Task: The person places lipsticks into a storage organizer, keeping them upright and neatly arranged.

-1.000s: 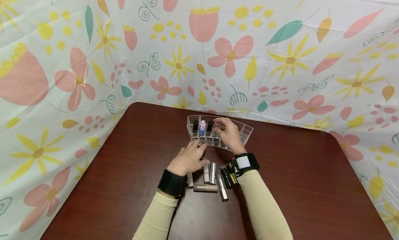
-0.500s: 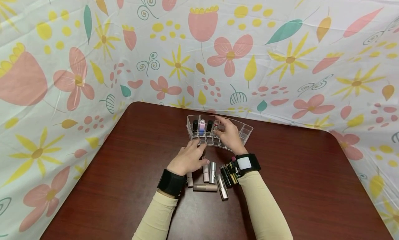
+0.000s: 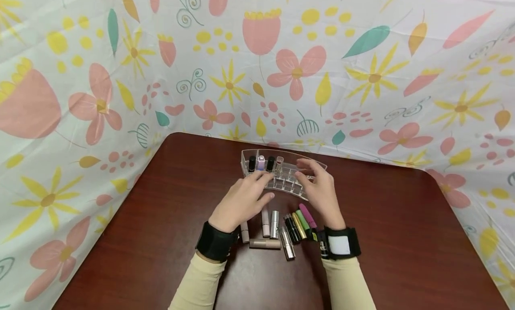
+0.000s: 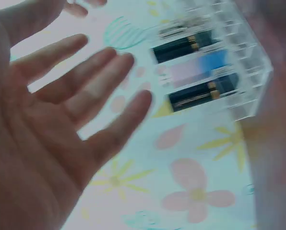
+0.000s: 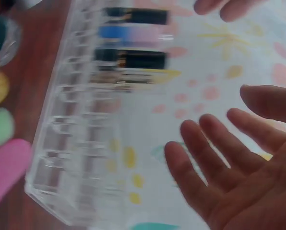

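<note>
A clear, curved lipstick organizer [image 3: 286, 184] stands toward the back of the table. Along its back row, from the left, are a black lipstick tube [image 3: 252, 163], a pink-and-blue tube [image 3: 261, 161], another black tube [image 5: 143, 60] and a clear-capped tube [image 3: 279, 164]. My left hand [image 3: 242, 200] is spread, its fingertips overlapping the organizer's front left in the head view. My right hand [image 3: 320, 191] is over the organizer's right part, fingers loosely bent and apart, nothing between them. Both palms show bare in the wrist views.
Several tubes lie in front of the organizer: a silver tube [image 3: 275, 224], a beige tube [image 3: 264, 243] lying crosswise, a gold tube [image 3: 299, 225], a green tube [image 3: 303, 219] and a magenta tube [image 3: 307, 215]. A floral cloth [image 3: 297, 113] hangs behind the table [image 3: 394, 229].
My right hand has let go of the clear-capped tube in the back row and moved right and nearer. My left hand has shifted slightly, and the green and magenta tubes are uncovered.
</note>
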A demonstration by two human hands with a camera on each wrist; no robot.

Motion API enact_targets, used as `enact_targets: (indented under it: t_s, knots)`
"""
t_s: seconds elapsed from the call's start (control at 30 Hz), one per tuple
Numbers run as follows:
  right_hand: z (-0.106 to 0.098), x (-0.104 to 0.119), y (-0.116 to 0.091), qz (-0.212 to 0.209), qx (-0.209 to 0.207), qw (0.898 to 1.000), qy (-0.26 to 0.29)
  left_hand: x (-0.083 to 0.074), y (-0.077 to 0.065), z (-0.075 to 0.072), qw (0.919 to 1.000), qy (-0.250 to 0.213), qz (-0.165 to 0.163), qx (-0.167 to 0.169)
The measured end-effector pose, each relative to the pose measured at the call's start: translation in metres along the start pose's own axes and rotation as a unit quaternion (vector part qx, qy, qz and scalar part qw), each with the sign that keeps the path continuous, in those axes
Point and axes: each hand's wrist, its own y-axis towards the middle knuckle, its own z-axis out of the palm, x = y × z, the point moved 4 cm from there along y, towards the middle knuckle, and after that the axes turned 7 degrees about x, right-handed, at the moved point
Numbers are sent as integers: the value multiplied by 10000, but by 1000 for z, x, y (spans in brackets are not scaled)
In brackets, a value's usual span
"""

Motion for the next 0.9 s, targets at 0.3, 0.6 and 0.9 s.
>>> enact_targets:
  t_s: [0.3, 0.6, 0.9]
  knots:
    - [-37, 41, -39, -266, 99, 9976, -624, -29, -21, -47, 9843, 544, 472, -1609]
    - [-43, 53, -46, -339, 175, 9970, -668, -45, -20, -45, 9864, 585, 522, -1445]
    - [-35, 52, -44, -519, 384, 9954, -709, -44, -26, -41, 9916, 554, -110, -1165]
